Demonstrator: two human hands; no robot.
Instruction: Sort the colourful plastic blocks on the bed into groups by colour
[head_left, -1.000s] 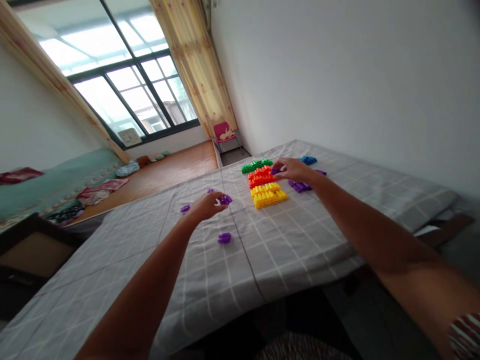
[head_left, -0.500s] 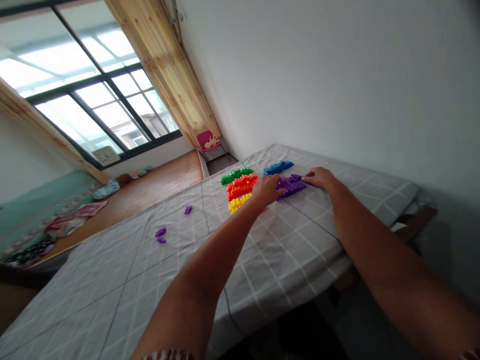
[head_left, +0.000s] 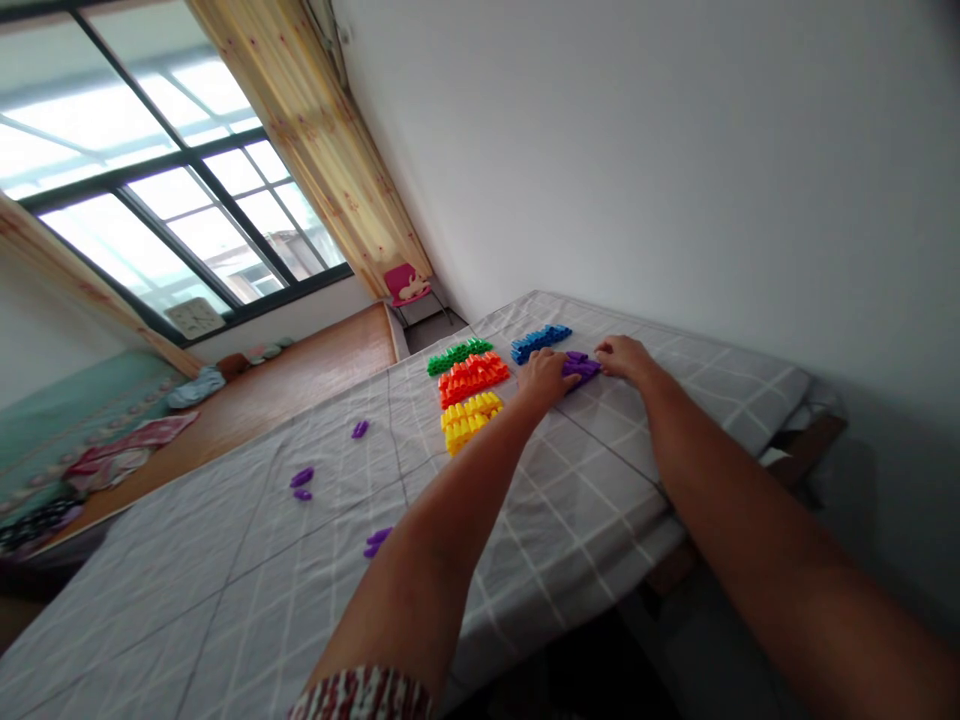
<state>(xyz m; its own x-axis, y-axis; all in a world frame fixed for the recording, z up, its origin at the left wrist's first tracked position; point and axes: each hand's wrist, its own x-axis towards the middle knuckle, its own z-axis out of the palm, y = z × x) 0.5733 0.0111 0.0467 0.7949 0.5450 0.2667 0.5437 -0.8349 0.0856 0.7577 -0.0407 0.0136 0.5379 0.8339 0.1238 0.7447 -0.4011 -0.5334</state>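
My left hand (head_left: 546, 374) rests bent over the near-left end of a row of small purple plastic pieces (head_left: 582, 370), its thumb along their front side and its fingers around that end. At the right end of the row, my right hand (head_left: 624, 357) is curled with the fingertips drawn together; whatever they may hold is hidden. Behind the left hand lies a bundle of blue pieces (head_left: 540, 341). Green (head_left: 459, 356), orange-red (head_left: 473, 378) and yellow pieces (head_left: 471, 420) lie in separate rows to its left.
Loose purple pieces (head_left: 302, 478) are scattered on the left of the grey checked tablecloth (head_left: 300, 590); a few more (head_left: 376, 541) lie beside my left forearm. A white wall (head_left: 675, 160) borders the table's far right. Beyond the table stands a pink chair (head_left: 400, 279).
The view has shifted slightly, bringing more loose purple pieces into sight by my left forearm. My right fingers have drawn in against the end of the purple row, and the left hand covers more of it.
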